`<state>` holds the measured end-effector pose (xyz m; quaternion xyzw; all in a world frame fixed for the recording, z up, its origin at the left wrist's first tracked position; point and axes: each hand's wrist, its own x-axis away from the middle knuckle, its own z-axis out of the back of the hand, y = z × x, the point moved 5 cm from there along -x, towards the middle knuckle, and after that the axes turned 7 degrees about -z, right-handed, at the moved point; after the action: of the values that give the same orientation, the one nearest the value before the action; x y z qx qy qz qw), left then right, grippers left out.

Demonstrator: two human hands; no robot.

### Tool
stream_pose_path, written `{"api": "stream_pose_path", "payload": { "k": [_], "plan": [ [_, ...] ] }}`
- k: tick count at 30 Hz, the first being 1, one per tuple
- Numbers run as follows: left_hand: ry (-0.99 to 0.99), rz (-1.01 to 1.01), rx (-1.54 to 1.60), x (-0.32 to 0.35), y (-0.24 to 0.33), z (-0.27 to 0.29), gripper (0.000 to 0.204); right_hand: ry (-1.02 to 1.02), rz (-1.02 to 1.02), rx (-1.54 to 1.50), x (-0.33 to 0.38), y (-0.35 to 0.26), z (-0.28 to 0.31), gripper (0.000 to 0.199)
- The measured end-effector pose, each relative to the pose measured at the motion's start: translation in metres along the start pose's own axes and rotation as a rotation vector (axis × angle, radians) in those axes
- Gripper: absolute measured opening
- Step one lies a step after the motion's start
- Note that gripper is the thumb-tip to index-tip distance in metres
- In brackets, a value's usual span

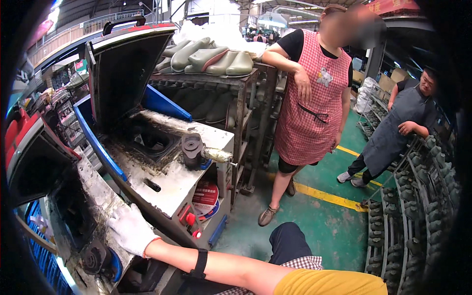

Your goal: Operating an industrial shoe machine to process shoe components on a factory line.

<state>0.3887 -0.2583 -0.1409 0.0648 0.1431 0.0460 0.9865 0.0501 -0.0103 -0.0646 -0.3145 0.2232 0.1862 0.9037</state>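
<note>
My right hand [132, 230], in a white glove, reaches left and rests on the worn metal top of the near machine [91, 179]. Its fingers look laid out flat, with nothing visible held in them; the fingertips blend into the pale surface. A dark round fitting [96, 256] with a blue part stands just below the hand. Beyond the hand, the machine's raised lid [42, 167] leans back over a dark opening. My left hand is out of view.
A second machine [206, 140] with raised lid [125, 73] and red buttons [191, 219] stands beyond. Green boots [201, 56] lie on a rack [243, 98]. A person in a pink checked apron [309, 98] leans there; another [400, 123] stands by shelves of dark forms [408, 221].
</note>
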Motion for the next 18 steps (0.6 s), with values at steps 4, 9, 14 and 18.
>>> {"api": "stream_pose_path", "payload": {
  "k": [4, 9, 14, 18],
  "plan": [
    [0.005, -0.017, 0.003, 0.0029, -0.0014, -0.0015, 0.039, 0.014, 0.006, 0.000, 0.0002, 0.0000, -0.0002, 0.022],
    [0.035, -0.050, -0.006, 0.0036, -0.0038, -0.0019, 0.039, 0.041, 0.011, -0.032, -0.0002, -0.0006, 0.0001, 0.018],
    [0.019, -0.051, 0.003, 0.0013, 0.0002, 0.0027, 0.037, 0.020, 0.003, -0.033, -0.0001, -0.0006, 0.0006, 0.017],
    [0.002, -0.012, 0.007, -0.0008, 0.0020, 0.0045, 0.035, -0.008, 0.003, -0.028, -0.0006, -0.0016, 0.0020, 0.018]
  ]
}}
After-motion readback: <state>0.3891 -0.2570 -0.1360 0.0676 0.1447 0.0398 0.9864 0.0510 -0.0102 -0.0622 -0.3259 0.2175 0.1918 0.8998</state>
